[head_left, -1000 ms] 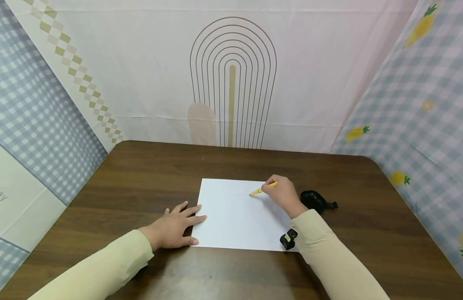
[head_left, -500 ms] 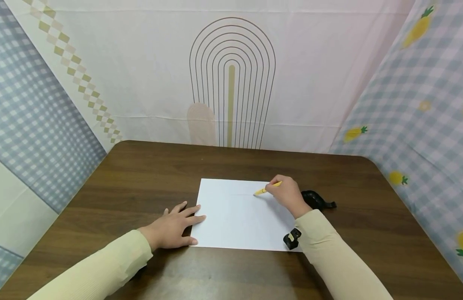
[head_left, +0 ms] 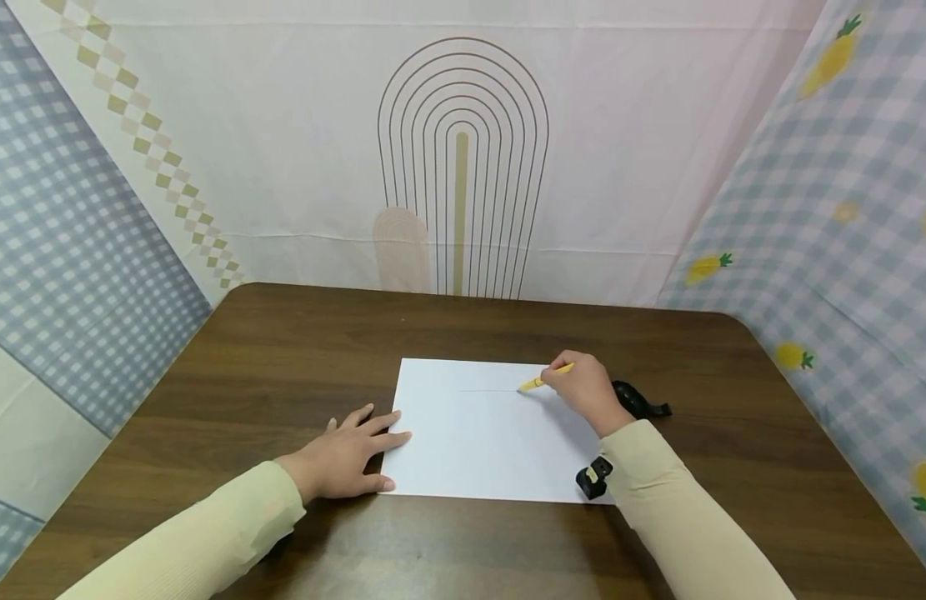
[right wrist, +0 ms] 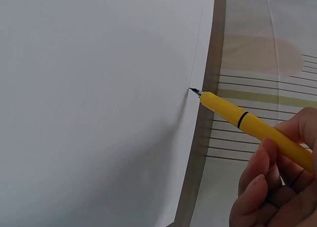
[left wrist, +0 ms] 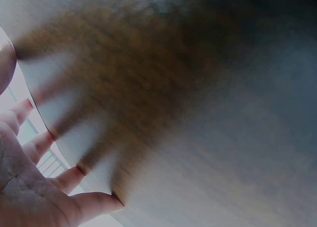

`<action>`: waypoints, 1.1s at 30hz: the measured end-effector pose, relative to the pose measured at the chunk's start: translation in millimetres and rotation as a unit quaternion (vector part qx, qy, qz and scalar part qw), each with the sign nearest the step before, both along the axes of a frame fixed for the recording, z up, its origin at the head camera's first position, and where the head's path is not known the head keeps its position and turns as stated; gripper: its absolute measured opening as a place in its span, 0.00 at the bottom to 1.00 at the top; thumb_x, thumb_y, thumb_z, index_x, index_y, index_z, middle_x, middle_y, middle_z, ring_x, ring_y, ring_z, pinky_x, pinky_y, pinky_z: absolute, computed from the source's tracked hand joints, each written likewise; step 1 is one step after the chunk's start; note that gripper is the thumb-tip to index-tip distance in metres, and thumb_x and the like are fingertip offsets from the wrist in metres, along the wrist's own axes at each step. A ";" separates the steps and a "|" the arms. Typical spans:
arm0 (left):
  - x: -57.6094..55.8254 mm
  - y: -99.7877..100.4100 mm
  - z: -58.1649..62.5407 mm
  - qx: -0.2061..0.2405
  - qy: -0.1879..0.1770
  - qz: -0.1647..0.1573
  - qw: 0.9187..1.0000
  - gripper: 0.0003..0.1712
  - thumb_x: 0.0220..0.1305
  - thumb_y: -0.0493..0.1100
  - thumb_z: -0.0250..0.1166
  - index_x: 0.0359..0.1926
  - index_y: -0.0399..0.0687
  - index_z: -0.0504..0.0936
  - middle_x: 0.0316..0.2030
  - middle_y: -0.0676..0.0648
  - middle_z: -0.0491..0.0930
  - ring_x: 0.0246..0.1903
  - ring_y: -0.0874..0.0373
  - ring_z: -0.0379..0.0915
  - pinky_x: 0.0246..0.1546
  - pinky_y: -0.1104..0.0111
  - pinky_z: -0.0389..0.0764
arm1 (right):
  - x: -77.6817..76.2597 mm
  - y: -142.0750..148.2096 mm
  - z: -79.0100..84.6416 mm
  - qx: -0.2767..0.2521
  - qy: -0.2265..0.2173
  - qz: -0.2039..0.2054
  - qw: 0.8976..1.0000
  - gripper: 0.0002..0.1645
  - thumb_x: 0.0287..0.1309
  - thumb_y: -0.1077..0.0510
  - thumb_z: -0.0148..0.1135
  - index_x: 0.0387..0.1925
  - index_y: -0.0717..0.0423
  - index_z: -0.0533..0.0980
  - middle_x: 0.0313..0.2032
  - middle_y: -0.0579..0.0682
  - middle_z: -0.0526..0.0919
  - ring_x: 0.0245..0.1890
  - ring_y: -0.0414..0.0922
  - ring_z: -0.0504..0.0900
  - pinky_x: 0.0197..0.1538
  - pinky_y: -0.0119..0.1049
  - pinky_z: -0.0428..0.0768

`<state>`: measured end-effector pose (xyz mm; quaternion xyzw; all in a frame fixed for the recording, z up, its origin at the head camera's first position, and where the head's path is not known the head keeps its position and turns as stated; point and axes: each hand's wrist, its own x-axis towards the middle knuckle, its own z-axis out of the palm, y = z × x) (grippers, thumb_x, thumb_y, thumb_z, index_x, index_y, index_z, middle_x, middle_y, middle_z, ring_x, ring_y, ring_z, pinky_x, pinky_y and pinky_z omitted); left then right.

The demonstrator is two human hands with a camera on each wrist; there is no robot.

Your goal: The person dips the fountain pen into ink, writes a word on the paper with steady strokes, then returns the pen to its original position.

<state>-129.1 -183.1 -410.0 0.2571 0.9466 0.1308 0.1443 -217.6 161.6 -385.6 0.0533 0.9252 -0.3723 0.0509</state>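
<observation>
A white sheet of paper (head_left: 463, 450) lies on the brown wooden table. My right hand (head_left: 586, 390) pinches a yellow fountain pen (head_left: 536, 382) above the sheet's upper right part. In the right wrist view the dark nib of the fountain pen (right wrist: 242, 119) meets the paper at the end of a thin straight line (right wrist: 197, 44). That line runs leftward from the nib in the head view. My left hand (head_left: 350, 457) lies with fingers spread at the sheet's left edge, its fingertips on the paper and thumb at the lower left corner.
A black rounded object with a short tail (head_left: 638, 402) sits on the table (head_left: 312, 333) just beyond the right hand. A small black wrist camera (head_left: 593, 478) hangs under the right cuff. Patterned cloths (head_left: 297, 125) stand behind and at both sides.
My right hand has moved steadily to the right with the fountain pen, and the thin line has grown longer behind the nib. My left hand has stayed in place.
</observation>
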 end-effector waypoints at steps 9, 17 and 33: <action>0.9 -0.1 -0.7 0.002 -0.004 0.001 1.000 0.37 0.61 0.60 0.65 0.70 0.60 0.68 0.73 0.47 0.56 0.71 0.34 0.44 0.56 0.28 0.53 | 1.3 4.6 0.3 0.001 0.005 0.005 1.000 0.10 0.57 0.56 0.59 0.36 0.60 0.79 0.32 0.55 0.77 0.29 0.46 0.71 0.29 0.33 0.69; -1.2 -0.4 -2.2 0.002 -0.001 -0.001 1.000 0.37 0.61 0.60 0.65 0.70 0.60 0.68 0.73 0.47 0.56 0.71 0.34 0.44 0.56 0.28 0.53 | 3.2 7.6 3.9 0.015 0.018 0.009 1.000 0.11 0.57 0.56 0.59 0.37 0.60 0.79 0.30 0.54 0.77 0.28 0.46 0.70 0.27 0.33 0.68; -0.4 -0.5 0.5 0.003 0.003 -0.005 1.000 0.37 0.61 0.61 0.64 0.70 0.59 0.68 0.72 0.46 0.57 0.71 0.33 0.45 0.55 0.27 0.54 | 5.5 12.0 3.8 0.018 0.023 0.001 1.000 0.11 0.57 0.56 0.59 0.35 0.60 0.79 0.29 0.53 0.77 0.27 0.46 0.69 0.27 0.33 0.67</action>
